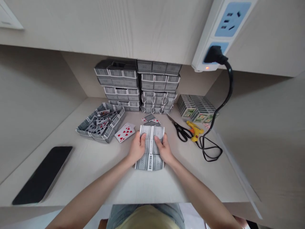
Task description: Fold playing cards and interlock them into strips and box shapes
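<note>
We hold one rectangular, grey-and-white panel of patterned playing cards (150, 146) between both hands, at the middle of the pale wooden worktop (95, 181). Our bare left hand (137, 148) grips its left edge, thumb on the upper face; our bare right hand (164, 149) grips the right edge likewise. A white-edged band runs along the panel's centre line.

Left of the panel we locate white playing cards with red hearts (125, 132) and, beyond these, an open grey card-built tray (114, 128) containing loose cards. Small card pieces (150, 117) lie just behind the panel. On the right are black-handled scissors (182, 132) and, beside them, a yellow glue gun (194, 130) with a black cable. Two grey card-built stacks (159, 86) stand at the rear.
</note>
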`<state>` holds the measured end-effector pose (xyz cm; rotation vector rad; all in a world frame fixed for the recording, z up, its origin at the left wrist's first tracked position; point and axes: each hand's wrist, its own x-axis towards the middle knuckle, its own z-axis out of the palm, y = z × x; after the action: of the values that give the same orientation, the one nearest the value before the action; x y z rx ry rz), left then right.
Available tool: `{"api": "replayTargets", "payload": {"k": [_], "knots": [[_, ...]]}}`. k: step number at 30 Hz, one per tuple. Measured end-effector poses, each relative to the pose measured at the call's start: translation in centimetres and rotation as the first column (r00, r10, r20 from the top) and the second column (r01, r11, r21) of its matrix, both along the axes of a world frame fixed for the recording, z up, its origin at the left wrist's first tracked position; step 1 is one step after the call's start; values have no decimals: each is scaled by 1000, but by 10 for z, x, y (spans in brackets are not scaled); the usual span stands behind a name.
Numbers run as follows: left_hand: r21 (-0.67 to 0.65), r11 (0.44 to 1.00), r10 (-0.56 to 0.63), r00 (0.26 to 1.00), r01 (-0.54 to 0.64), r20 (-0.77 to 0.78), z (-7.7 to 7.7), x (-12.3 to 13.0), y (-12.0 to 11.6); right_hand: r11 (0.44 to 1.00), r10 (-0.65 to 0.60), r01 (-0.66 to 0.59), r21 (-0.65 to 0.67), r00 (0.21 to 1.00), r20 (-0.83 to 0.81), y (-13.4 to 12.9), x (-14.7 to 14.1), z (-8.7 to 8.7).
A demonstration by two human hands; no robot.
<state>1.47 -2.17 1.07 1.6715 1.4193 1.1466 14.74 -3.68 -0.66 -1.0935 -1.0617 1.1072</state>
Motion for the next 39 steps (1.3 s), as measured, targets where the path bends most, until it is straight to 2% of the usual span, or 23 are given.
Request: {"api": "replayTargets", "payload": {"k": [5, 9, 12, 14, 16, 18, 23, 26, 28, 32, 39], "knots": [[-15, 1000, 5, 1000, -5, -18, -1, 1, 0, 1000, -18, 18, 7, 999, 33, 2, -1, -2], [17, 1000, 0, 999, -1, 52, 1, -1, 3, 1000, 10, -10, 13, 1000, 21, 3, 1, 6], [9, 1000, 7, 996, -8, 92, 4, -5, 7, 998, 57, -58, -12, 996, -66, 3, 3, 15], [-11, 998, 61, 992, -60, 109, 5, -8, 11, 990, 129, -134, -31, 983, -129, 3, 4, 17], [-31, 990, 139, 981, -136, 134, 6, -12, 15, 974, 214, -222, -45, 966, -143, 2, 4, 17], [-51, 987, 162, 967, -154, 195, 7, -14, 17, 965, 248, -255, -54, 962, -114, 2, 5, 15], [-163, 987, 54, 903, 18, 426, 8, -7, 13, 995, 96, -98, -35, 994, -56, 4, 7, 11], [-211, 971, -3, 892, 110, 452, 2, 0, 6, 1000, 10, -10, -6, 999, -37, 5, 7, 10], [-163, 982, -21, 915, 94, 402, -4, 3, 3, 1000, -27, 27, 3, 1000, -6, 4, 7, 8], [-113, 994, 20, 964, 10, 264, -12, 3, 1, 999, -47, 47, 2, 997, 61, 3, 4, 5], [-58, 998, 41, 986, -32, 159, -11, 7, -2, 994, -98, 91, 54, 985, 144, 0, 1, 4]]}}
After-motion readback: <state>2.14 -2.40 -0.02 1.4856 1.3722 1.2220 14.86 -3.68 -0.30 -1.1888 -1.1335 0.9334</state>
